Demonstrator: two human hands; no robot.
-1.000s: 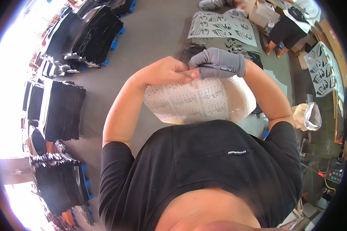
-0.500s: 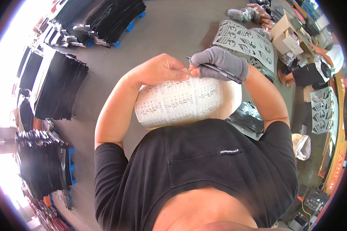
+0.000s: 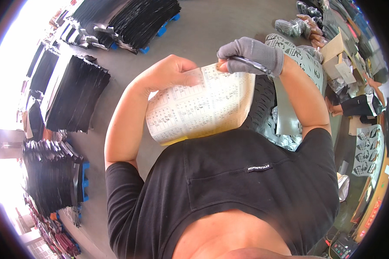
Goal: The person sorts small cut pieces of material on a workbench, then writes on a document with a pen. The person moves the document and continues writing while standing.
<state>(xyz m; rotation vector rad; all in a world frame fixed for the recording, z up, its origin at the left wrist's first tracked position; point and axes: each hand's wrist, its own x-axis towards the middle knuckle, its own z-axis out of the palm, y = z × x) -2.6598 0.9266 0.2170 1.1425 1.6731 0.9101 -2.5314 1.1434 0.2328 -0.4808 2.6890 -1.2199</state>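
Printed forms with handwritten entries cover a curled white sheet (image 3: 199, 103), which is held in front of my chest. A yellow strip shows along its lower edge. My bare left hand (image 3: 170, 73) grips the sheet's upper left part, thumb lying on the printed face. On my right hand (image 3: 253, 56) is a grey glove with bare fingertips. It is closed round a dark pen (image 3: 251, 64), which lies slanted across the fingers. The fingertips of this hand also pinch the sheet's upper right corner.
Tall stacks of black sheets (image 3: 75, 95) stand on blue pallets at the left. At the right are grey sheets with cut-out shapes (image 3: 304, 58), an opened cardboard box (image 3: 337, 54) and plastic-wrapped bundles (image 3: 291, 28). Another person (image 3: 358, 105) is at the far right.
My right hand has moved right, away from my left hand, and the sheet's upper edge now shows between them. My left hand has shifted slightly left. The surroundings have shifted right in view.
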